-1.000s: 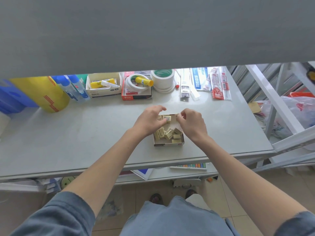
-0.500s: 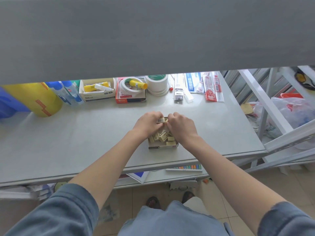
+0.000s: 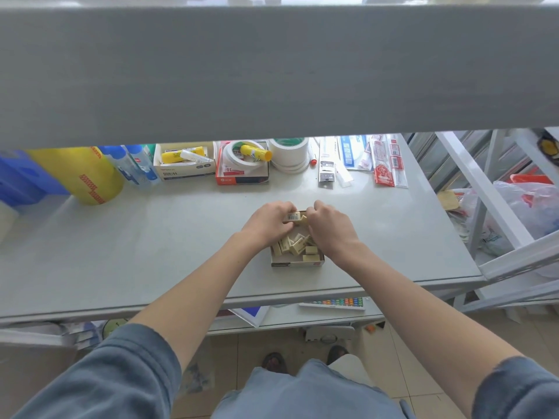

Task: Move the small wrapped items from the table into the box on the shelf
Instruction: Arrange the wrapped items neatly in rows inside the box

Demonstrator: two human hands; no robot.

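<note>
A small open cardboard box (image 3: 298,262) sits on the grey shelf surface (image 3: 151,243), holding several small cream wrapped items (image 3: 295,245) in a loose jumble. My left hand (image 3: 267,223) and my right hand (image 3: 328,226) meet over the box's far end. Together they pinch one wrapped item with a barcode label (image 3: 294,217), held just above the box's far rim. My hands hide the far part of the box.
Along the back stand a yellow tape roll (image 3: 81,173), blue bottles (image 3: 136,164), a white box with glue sticks (image 3: 184,164), a red box with tape (image 3: 242,167), white tape rolls (image 3: 290,155) and packaged pens (image 3: 384,161). An upper shelf edge (image 3: 272,71) overhangs the top.
My hands have closed in from apart to touching over the box's far end, both now on one labelled item. The camera view has dropped slightly.
</note>
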